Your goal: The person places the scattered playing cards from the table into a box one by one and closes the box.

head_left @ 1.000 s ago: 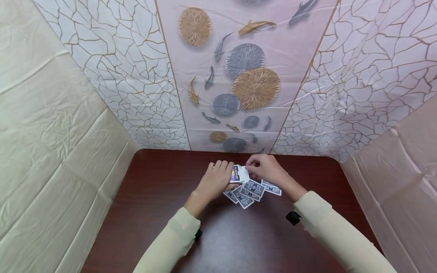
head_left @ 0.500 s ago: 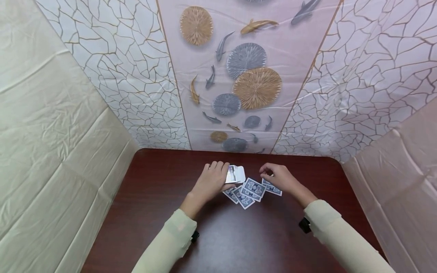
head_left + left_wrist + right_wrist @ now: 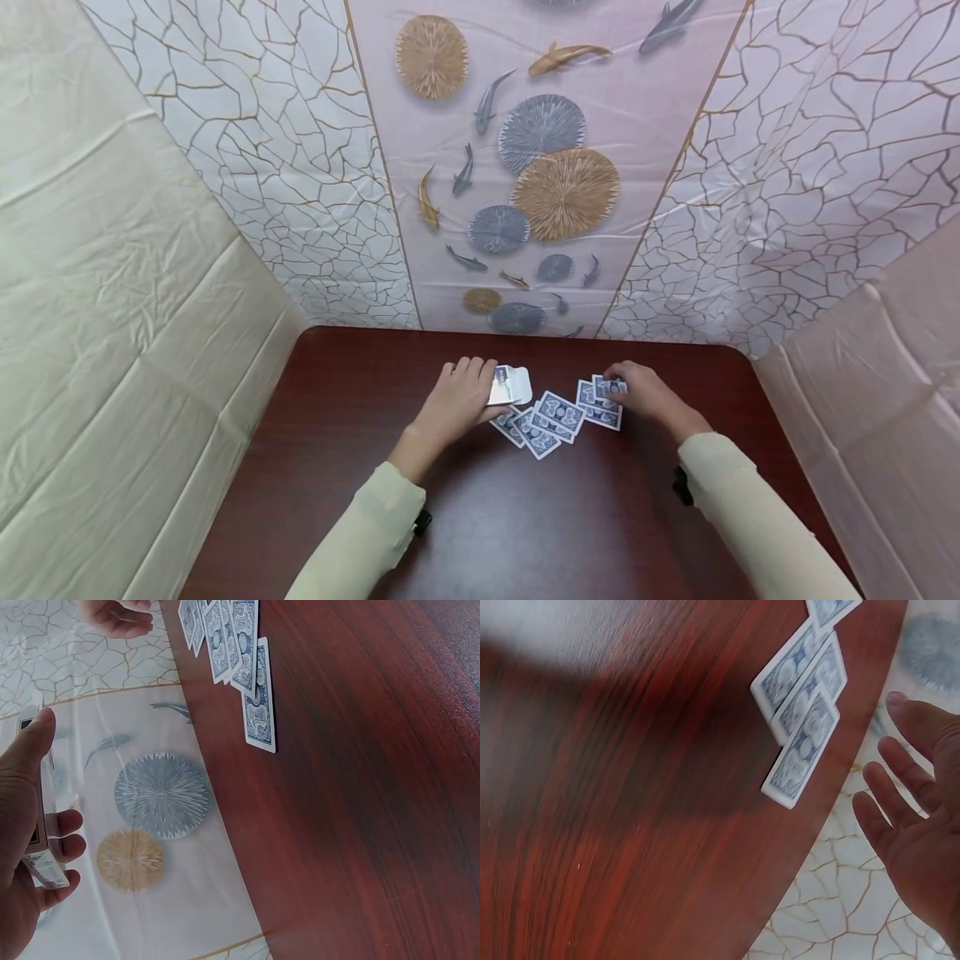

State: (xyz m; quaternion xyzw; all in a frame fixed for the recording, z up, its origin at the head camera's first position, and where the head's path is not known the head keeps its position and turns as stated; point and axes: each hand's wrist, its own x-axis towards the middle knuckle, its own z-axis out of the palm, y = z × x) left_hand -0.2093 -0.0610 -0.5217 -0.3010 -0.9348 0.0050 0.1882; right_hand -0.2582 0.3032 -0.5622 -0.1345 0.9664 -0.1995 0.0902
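Note:
My left hand [image 3: 456, 396] grips a playing card box [image 3: 504, 386] above the table, its white flap open towards the right. In the left wrist view the thumb lies along one side of the card box [image 3: 46, 868] and the fingers curl round the other. Over the right-hand group of blue-backed playing cards [image 3: 592, 403] is my right hand [image 3: 645, 393]. The right wrist view shows that hand [image 3: 922, 795] with fingers spread loosely and nothing between them, apart from the topmost card [image 3: 802, 754]. Another overlapping group of face-down cards [image 3: 561, 412] lies between the hands.
The dark red-brown table [image 3: 510, 517] reaches back to a patterned cloth wall [image 3: 487, 125]. Plain beige cloth walls [image 3: 150, 375] stand on the left and right sides. A small black device [image 3: 422, 522] sits under the left sleeve.
My right hand has moved from the box's mouth to the right and nearer me, and another card now lies on the right-hand group. The left hand has shifted slightly left with the card box.

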